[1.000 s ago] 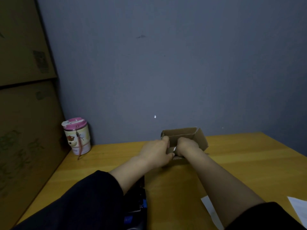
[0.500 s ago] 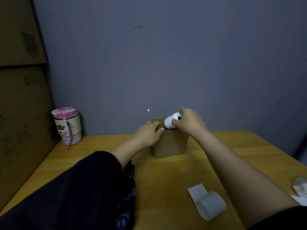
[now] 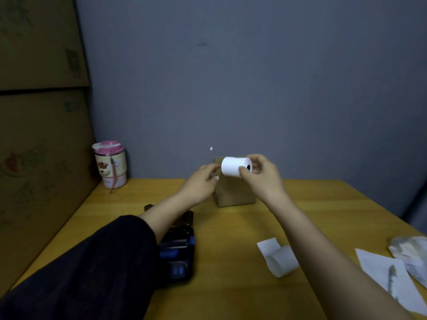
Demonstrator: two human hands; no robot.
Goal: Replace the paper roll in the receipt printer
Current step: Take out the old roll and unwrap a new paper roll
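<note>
My right hand (image 3: 262, 176) grips a fresh white paper roll (image 3: 233, 166) above a small brown cardboard box (image 3: 235, 192) that stands at the back of the wooden table (image 3: 231, 285). My left hand (image 3: 201, 181) is beside the roll, fingertips touching its left end and the box's upper edge. The black receipt printer (image 3: 178, 250) with blue parts lies near the front, lid open, partly hidden under my left sleeve. A used white roll (image 3: 280, 259) with a loose paper tail lies on the table under my right forearm.
A pink-lidded cup (image 3: 110, 163) stands at the back left against stacked cardboard boxes (image 3: 41, 135). White paper sheets (image 3: 397, 278) and crumpled wrapping (image 3: 409, 250) lie at the right edge. A grey wall runs behind the table.
My right hand lifted the white roll out of the box and holds it higher and clear of it. The box went from tilted with flaps open to standing upright.
</note>
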